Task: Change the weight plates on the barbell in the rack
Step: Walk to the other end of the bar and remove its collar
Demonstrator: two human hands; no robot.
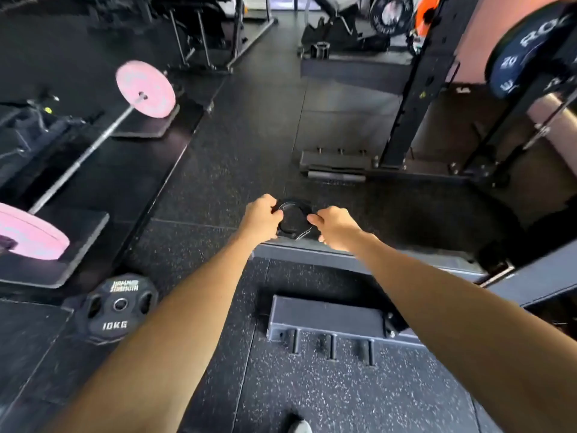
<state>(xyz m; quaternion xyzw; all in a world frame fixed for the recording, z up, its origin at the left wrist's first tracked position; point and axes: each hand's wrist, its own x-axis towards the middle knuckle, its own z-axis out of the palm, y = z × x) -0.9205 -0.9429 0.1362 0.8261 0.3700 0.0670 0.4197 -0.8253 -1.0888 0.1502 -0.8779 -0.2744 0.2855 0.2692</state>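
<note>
- Shoe tip [299, 427] at bottom edge, nearest the cam, on speckled rubber floor [243, 145].
- Both forearms reach fwd and down to a small black plate [293, 218], lying low near the floor just past a grey frame beam [312, 250]; can't tell if it rests on the floor or is lifted.
- Left hand [260, 218] grips plate's left rim, fingers curled round the edge, thumb on top.
- Right hand [335, 226] at plate's right rim, fingers curled, thumb + forefinger pinching the edge; lower fingers hidden under the palm.
- Plate face: round w/ a raised ring; print too small to read.
- Grey floor bracket [327, 321] w/ three short pegs sits between the arms, closer to the cam than the plate.
- Black 10KG plate [117, 307] w/ grip holes leans at lower left, beside left forearm, well apart from the held plate.
- Rack upright [415, 89], black w/ a hole row, stands right of centre; its foot is bolted down beyond the hands.
- Blue plate [527, 51] marked 20 hangs high at upper right on the rack side; blurred.
- Pink-plated barbell [90, 148] lies at left on dark pads: one pink plate [145, 89] far, another pink plate [28, 232] near at left edge.
- Far bkgd: bench frames and one more black plate [390, 12], blurred.
</note>
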